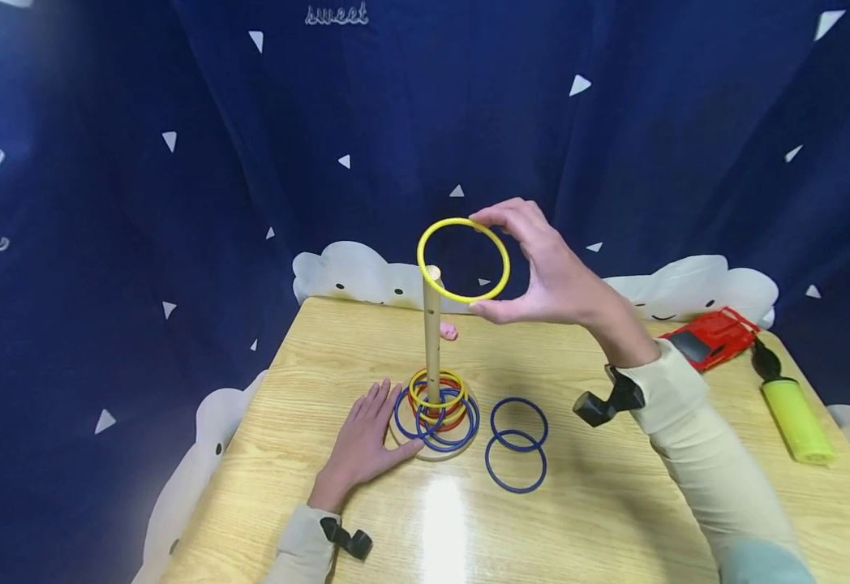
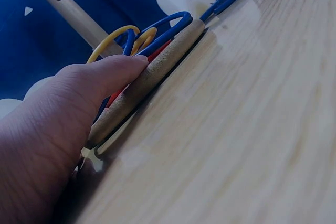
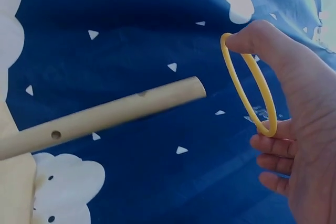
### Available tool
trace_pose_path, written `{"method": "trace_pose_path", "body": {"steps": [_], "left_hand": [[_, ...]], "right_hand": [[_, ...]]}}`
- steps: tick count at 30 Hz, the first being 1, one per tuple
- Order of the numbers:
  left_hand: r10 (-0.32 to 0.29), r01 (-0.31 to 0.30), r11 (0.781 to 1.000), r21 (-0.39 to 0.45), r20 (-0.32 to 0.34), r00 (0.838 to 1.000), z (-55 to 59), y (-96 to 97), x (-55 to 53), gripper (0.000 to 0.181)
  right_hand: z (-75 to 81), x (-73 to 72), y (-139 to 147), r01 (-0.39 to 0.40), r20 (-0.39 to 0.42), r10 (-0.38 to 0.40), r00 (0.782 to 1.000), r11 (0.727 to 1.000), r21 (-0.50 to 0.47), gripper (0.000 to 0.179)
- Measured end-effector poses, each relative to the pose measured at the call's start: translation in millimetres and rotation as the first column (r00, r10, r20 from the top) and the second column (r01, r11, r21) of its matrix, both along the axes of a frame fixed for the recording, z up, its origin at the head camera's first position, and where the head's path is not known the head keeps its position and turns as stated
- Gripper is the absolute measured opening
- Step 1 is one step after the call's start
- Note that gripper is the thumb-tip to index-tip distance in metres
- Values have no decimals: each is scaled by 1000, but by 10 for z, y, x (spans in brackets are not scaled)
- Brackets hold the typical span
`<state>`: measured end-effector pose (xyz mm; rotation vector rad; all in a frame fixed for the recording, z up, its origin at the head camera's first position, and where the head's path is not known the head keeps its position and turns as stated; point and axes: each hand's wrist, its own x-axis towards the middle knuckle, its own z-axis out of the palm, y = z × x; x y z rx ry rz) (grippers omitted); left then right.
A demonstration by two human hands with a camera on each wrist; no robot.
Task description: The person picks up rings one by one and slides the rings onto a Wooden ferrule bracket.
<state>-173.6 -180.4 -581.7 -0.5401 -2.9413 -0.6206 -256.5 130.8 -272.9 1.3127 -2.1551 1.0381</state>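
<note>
My right hand point(image 1: 534, 268) pinches a yellow ring point(image 1: 463, 259) by its far and near edges, holding it in the air just above and right of the top of an upright wooden peg point(image 1: 432, 332). The right wrist view shows the same yellow ring point(image 3: 249, 85) beside the peg's tip point(image 3: 189, 90). Several blue, red and yellow rings point(image 1: 437, 405) lie stacked around the peg on its round wooden base point(image 2: 152, 74). My left hand point(image 1: 362, 438) lies flat on the table with straight fingers touching the base's left edge. Two loose blue rings point(image 1: 517, 444) lie right of the base.
The wooden table point(image 1: 615, 519) stands against a dark blue curtain point(image 1: 177, 162) with white triangles. At the back right lie a red toy car point(image 1: 713, 337) and a yellow-green pump point(image 1: 796, 414). A small pink thing point(image 1: 448, 331) sits behind the peg.
</note>
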Motion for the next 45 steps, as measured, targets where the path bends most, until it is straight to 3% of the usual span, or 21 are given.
{"method": "trace_pose_path", "body": {"steps": [6, 14, 25, 33, 41, 45], "left_hand": [[4, -4, 1000, -5, 19, 1000, 4, 13, 4, 110], [7, -6, 1000, -19, 29, 1000, 0, 23, -10, 110], [6, -6, 1000, -18, 18, 1000, 16, 6, -10, 109], [6, -6, 1000, -8, 3, 1000, 29, -4, -11, 109], [8, -7, 1000, -27, 37, 999, 13, -18, -26, 109], [6, -5, 1000, -25, 41, 999, 11, -16, -14, 110]], "right_hand": [[-78, 7, -159, -21, 7, 21, 1000, 999, 47, 94], [-310, -24, -218, -14, 49, 9, 999, 995, 98, 93], [-771, -46, -209, 30, 98, -52, 994, 977, 212, 93], [-1215, -18, -225, 33, 180, -82, 980, 965, 260, 94], [-1608, 52, -248, 2, 231, -58, 971, 972, 236, 92], [-1748, 109, -240, 15, 273, -86, 958, 968, 252, 94]]}}
